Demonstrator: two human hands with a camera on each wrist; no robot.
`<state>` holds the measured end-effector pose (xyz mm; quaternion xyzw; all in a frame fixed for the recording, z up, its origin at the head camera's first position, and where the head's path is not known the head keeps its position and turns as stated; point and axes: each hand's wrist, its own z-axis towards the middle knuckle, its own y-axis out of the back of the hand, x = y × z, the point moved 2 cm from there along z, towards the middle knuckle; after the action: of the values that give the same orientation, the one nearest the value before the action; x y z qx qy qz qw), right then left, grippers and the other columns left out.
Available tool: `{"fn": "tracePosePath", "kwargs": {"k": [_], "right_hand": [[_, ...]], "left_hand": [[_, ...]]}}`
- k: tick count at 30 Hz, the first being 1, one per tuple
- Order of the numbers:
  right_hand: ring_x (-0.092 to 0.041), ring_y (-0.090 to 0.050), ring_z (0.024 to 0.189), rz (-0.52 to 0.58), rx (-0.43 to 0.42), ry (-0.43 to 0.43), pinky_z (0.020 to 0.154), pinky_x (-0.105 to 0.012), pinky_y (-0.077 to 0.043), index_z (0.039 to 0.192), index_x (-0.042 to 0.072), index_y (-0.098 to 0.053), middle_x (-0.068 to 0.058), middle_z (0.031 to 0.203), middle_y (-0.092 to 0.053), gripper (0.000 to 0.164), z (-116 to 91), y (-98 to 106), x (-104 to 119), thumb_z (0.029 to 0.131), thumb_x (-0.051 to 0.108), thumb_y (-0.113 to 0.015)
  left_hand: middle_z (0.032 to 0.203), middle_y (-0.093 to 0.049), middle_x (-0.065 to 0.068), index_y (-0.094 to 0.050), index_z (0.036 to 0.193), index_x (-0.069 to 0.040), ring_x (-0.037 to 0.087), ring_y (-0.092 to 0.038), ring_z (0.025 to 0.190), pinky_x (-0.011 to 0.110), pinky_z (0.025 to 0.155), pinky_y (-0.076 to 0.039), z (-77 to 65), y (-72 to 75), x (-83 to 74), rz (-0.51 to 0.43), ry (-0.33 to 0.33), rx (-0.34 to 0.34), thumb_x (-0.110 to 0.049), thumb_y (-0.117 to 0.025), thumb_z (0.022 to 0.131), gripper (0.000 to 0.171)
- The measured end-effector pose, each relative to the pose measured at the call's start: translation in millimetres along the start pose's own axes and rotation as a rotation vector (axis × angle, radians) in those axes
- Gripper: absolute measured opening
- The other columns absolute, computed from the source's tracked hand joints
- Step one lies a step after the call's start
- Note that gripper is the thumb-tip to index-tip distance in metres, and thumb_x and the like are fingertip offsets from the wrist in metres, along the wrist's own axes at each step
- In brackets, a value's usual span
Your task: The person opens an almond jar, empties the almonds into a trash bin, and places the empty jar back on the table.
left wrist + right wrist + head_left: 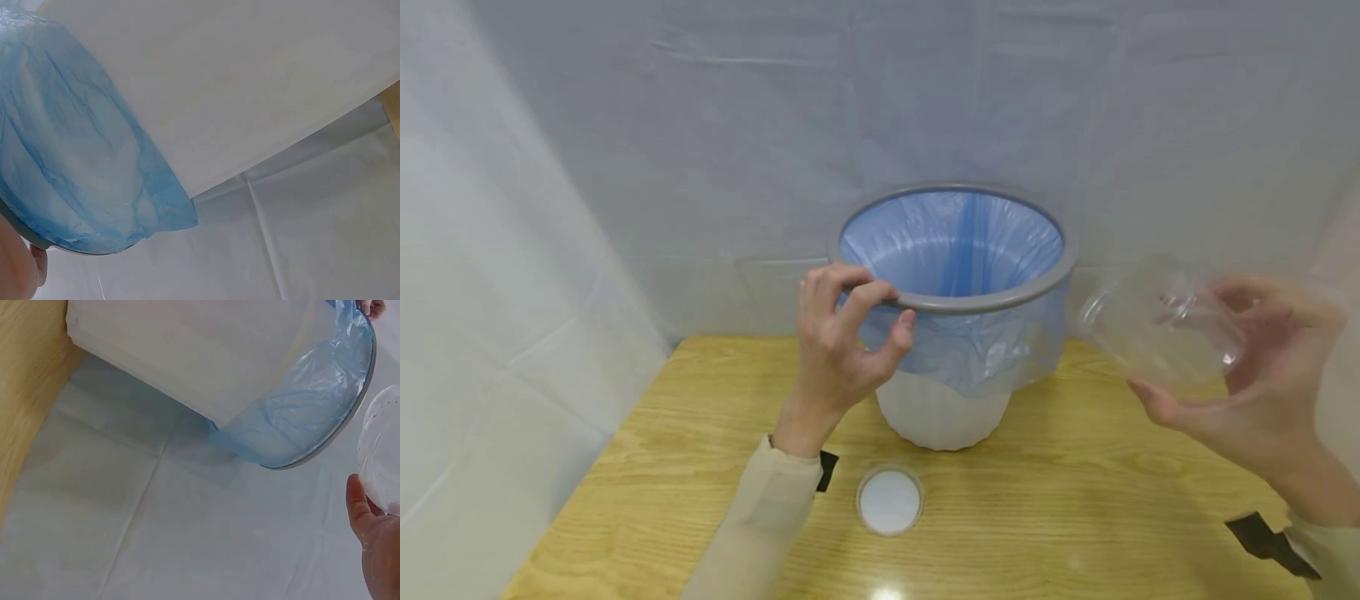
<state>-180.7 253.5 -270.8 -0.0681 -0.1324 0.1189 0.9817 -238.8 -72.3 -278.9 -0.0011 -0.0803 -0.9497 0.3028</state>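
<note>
A white trash can (943,417) stands on the table, lined with a blue plastic bag (955,242) whose edge hangs over the outside. Around its mouth runs a grey ring (985,304). My left hand (846,342) grips that ring at the near left, fingers bent over it and thumb outside. To the right of the can, my right hand (1273,367) holds a clear plastic container (1172,333) in the air, tilted and blurred. In the right wrist view, the container's round rim (382,450) shows close beside the thumb (359,503).
A small round piece with a white top (890,502) lies on the wooden table (700,467) in front of the can. Behind and to the left hangs pale sheeting (737,167). The table's left edge runs diagonally beside the left forearm.
</note>
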Motion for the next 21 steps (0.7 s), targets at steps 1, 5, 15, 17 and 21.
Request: {"fn": "tracePosePath", "kwargs": {"k": [1,5,15,17,21], "right_hand": [[-0.026,-0.07,0.096,0.004,0.01,-0.001,0.094,-0.026,-0.058,0.106,-0.015,-0.03,-0.024,0.117,-0.055,0.08,-1.6,0.9,0.4,0.051,-0.013,-0.088],[-0.025,-0.068,0.102,-0.007,0.091,-0.016,0.095,-0.024,-0.057,0.109,-0.017,-0.033,-0.023,0.119,-0.054,0.08,-6.2,2.1,1.2,0.054,-0.01,-0.089],[-0.007,-0.049,0.118,-0.664,0.279,-0.039,0.103,-0.011,-0.046,0.129,-0.016,-0.048,-0.005,0.129,-0.04,0.093,-13.4,1.2,11.0,0.079,0.056,-0.078],[-0.008,-0.049,0.116,-0.679,0.302,-0.062,0.102,-0.011,-0.047,0.13,-0.015,-0.05,-0.001,0.128,-0.036,0.09,-15.4,2.3,11.9,0.08,0.055,-0.077],[-0.004,-0.042,0.114,-0.781,0.305,-0.007,0.102,-0.009,-0.039,0.123,-0.012,-0.055,0.002,0.12,-0.04,0.083,-15.4,1.2,11.9,0.082,0.058,-0.072]], "left_hand": [[0.096,-0.057,0.014,-0.065,0.094,-0.006,0.033,-0.051,0.087,0.048,0.079,-0.041,0.0,0.2,0.1,0.0,-0.001,0.0,-0.029,-0.067,0.091,0.023],[0.096,-0.057,0.014,-0.065,0.094,-0.006,0.033,-0.051,0.088,0.048,0.079,-0.041,0.0,0.7,0.5,0.002,-0.002,0.0,-0.029,-0.066,0.091,0.023],[0.097,-0.057,0.014,-0.065,0.095,-0.006,0.033,-0.052,0.088,0.048,0.08,-0.042,-0.4,0.7,1.4,0.007,-0.002,0.005,-0.029,-0.066,0.092,0.024],[0.097,-0.057,0.014,-0.065,0.095,-0.006,0.033,-0.052,0.088,0.048,0.08,-0.042,-0.7,0.7,1.3,0.008,-0.001,0.009,-0.03,-0.066,0.092,0.024],[0.097,-0.057,0.014,-0.066,0.096,-0.006,0.032,-0.052,0.089,0.048,0.081,-0.042,-1.1,0.7,1.4,0.006,0.001,0.015,-0.029,-0.066,0.092,0.024]]}}
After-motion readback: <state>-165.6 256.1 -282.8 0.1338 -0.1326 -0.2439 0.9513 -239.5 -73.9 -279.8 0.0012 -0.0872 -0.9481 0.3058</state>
